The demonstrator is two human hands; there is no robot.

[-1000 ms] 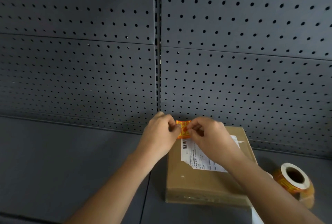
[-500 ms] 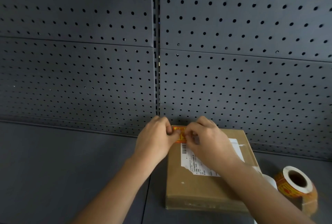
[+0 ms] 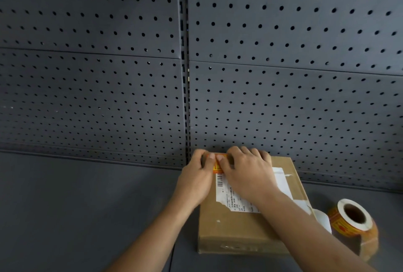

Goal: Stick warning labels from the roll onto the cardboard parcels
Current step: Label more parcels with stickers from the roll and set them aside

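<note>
A brown cardboard parcel (image 3: 235, 228) with a white shipping slip lies flat on the dark shelf, close to the back wall. An orange warning label (image 3: 218, 168) lies on its far left corner, just above the slip's barcode. My left hand (image 3: 196, 178) has its fingers curled at that corner and pinches the label's left end under the thumb. My right hand (image 3: 246, 173) lies across the parcel's far edge with spread fingers, its thumb pressing on the label. The orange label roll (image 3: 351, 223) stands on the shelf to the right of the parcel.
A dark grey perforated back panel (image 3: 283, 97) rises right behind the parcel, with a slotted upright post (image 3: 185, 75) in the middle. A loose white backing strip (image 3: 322, 220) trails from the roll towards the parcel. The grey shelf surface (image 3: 76, 206) stretches to the left.
Both hands have brought the label down from above the parcel's far corner onto its top. The right hand's fingers have spread flat over it.
</note>
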